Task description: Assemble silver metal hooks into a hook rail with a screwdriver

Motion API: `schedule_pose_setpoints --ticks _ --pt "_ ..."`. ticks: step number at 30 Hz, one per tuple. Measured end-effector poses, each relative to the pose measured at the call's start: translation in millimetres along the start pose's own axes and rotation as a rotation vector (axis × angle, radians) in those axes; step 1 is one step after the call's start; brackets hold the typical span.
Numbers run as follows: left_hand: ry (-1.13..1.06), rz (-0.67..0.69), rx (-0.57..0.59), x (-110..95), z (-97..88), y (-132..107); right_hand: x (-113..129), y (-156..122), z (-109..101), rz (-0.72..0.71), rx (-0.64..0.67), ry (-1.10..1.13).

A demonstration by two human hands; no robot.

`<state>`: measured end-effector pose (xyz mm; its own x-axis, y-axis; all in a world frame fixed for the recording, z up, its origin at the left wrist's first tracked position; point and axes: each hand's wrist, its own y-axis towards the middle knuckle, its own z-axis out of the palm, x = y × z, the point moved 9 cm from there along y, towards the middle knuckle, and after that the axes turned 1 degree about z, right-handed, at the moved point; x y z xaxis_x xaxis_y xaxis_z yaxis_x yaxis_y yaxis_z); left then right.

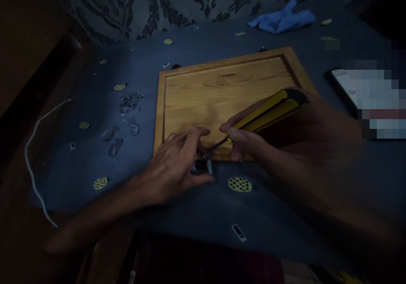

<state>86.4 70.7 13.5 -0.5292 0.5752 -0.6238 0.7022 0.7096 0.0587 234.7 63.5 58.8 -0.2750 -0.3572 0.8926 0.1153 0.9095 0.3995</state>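
Note:
A framed wooden panel (196, 102) lies flat on the dark blue cloth. My right hand (244, 138) is closed around a screwdriver (269, 110) with a yellow and black handle. Its shaft slants down to the left, and the tip meets a small metal fitting (209, 165) at the panel's near edge. My left hand (177, 159) rests over the near left corner of the panel, thumb and fingers curled around that fitting, which they steady. The fingers hide part of the fitting, so its exact kind is unclear.
Several small screws and metal bits (129, 101) lie left of the panel, near a metal hook (131, 127) and loose fittings (114, 146). A white cord (30, 165) runs along the left edge. A blue cloth (283, 18) is at the back, a phone (344, 89) at right.

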Motion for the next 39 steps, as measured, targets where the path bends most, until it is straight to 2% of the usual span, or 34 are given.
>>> schedule_pose_setpoints --ticks 3,8,10,17,24,31,36,39 --pt "-0.001 -0.002 0.004 -0.2 0.6 0.0 3.0 -0.1 1.5 0.002 0.019 0.021" --pt "0.013 -0.032 0.012 0.3 -0.2 0.3 18.8 -0.4 8.1 -0.04 0.182 -0.061" --pt "0.01 -0.033 0.022 0.2 0.5 0.3 23.4 -0.9 7.8 -0.076 0.208 -0.059" --pt "0.068 0.014 -0.035 -0.8 -2.1 -1.2 10.2 -2.6 1.1 0.028 0.124 -0.012" --pt "0.05 -0.008 -0.021 0.3 -2.1 -0.4 18.4 -0.4 8.4 -0.05 0.222 0.034" --pt "0.056 0.008 -0.036 0.6 -3.2 -2.5 11.9 -0.5 -0.6 -0.002 0.118 -0.007" --pt "0.035 -0.013 -0.018 2.9 -1.5 -0.8 16.4 -0.1 5.6 -0.012 0.213 0.055" --pt "0.041 0.007 -0.037 1.7 -1.9 -1.1 15.3 -0.2 4.3 0.008 0.21 0.039"
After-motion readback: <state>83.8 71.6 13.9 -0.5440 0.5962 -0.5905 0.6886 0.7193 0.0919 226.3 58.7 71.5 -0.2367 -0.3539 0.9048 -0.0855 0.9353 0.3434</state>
